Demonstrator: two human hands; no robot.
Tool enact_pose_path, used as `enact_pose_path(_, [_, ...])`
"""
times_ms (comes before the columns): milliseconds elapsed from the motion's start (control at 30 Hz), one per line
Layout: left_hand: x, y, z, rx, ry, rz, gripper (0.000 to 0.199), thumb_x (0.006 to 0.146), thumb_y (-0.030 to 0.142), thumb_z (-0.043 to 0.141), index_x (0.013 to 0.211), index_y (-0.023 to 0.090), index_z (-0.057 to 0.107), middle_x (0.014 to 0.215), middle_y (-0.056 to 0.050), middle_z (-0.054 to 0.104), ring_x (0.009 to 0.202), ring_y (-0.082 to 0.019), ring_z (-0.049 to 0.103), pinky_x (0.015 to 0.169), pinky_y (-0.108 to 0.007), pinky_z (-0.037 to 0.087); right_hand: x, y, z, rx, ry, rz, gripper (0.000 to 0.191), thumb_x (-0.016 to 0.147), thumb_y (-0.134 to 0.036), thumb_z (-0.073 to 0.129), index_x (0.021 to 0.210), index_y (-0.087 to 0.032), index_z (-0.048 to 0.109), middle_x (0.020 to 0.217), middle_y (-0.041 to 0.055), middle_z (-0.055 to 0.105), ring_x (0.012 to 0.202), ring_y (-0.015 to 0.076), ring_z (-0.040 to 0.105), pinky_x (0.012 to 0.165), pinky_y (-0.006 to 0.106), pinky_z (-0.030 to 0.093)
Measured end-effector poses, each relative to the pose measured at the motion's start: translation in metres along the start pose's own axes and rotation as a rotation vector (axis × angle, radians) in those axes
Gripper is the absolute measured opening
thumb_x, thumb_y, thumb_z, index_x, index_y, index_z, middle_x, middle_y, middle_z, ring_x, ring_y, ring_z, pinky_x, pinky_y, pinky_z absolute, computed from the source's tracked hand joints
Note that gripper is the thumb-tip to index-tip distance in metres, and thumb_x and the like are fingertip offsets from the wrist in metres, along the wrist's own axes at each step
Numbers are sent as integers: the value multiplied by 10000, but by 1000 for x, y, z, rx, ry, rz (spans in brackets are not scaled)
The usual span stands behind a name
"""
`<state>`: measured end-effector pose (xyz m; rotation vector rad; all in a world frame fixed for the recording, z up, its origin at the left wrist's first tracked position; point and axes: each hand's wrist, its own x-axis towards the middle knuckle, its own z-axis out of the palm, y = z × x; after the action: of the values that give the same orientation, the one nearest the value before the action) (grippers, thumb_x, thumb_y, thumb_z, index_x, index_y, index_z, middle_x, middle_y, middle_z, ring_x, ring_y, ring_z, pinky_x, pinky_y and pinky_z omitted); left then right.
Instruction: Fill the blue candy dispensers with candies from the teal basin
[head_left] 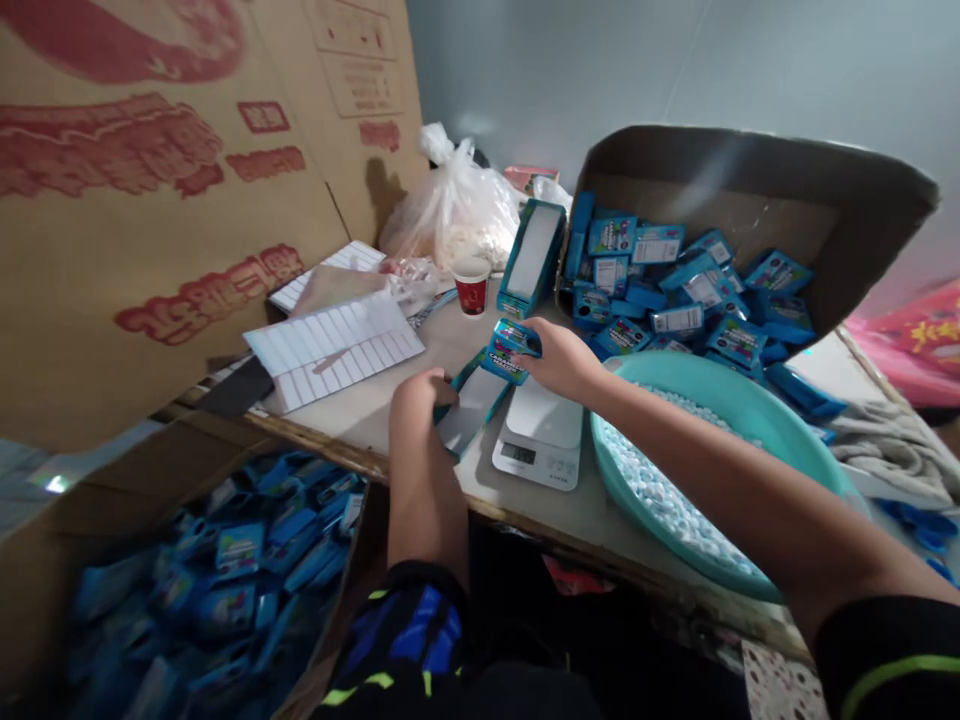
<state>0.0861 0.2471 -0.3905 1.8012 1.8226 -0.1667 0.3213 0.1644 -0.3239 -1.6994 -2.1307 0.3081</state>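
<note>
My right hand (556, 360) pinches a small blue candy box (505, 362) at the far end of the long display tray (474, 408) my left hand (424, 390) grips, and a careless sideways swing could knock the kitchen scale (544, 425) just beside it.

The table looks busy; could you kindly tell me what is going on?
A person's right hand holds a blue packet near the white scale's far edge, while the left hand is at a blue carton beside the scale. A teal basin of white pieces stands to the right; more blue packets lie in a tipped cardboard box behind.
</note>
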Motion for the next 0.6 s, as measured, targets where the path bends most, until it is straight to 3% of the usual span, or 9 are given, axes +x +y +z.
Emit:
enact_pose_path(133, [-22,-5,7,-29,67,-12,508,655,190,791,1162,213,767,1107,-149,793,1006,-361,765,842,-382,591,42,-9,25,-86,-79,36,459,954,-403,694,1330,-159,598,1327,169,697,1214,335,666,937,375,535])
enact_pose_path(233, [-51,-19,23,-61,184,17,424,788,195,699,1209,208,742,1188,-149,774,1105,-322,741,889,-337,569,59,-4,41,-159,-130,75,446,947,-387,705,1310,-151,599,1258,175,716,1153,354,688,878,379,550])
enact_pose_path(367, [-77,-37,44,-62,311,63,286,950,232,556,1178,210,728,1218,-119,764,1177,-277,709,925,-303,544,61,6,51,-181,-124,78,504,964,-366,662,1412,-162,555,1264,175,715,1146,361,689,879,391,551])
enact_pose_path(600, [-77,-19,47,114,368,2,271,880,101,582,1109,119,726,1107,-221,747,1112,-362,722,921,-408,566,53,4,55,-181,-69,-58,517,976,-310,596,1465,-156,537,1345,194,663,1186,347,656,976,400,522])
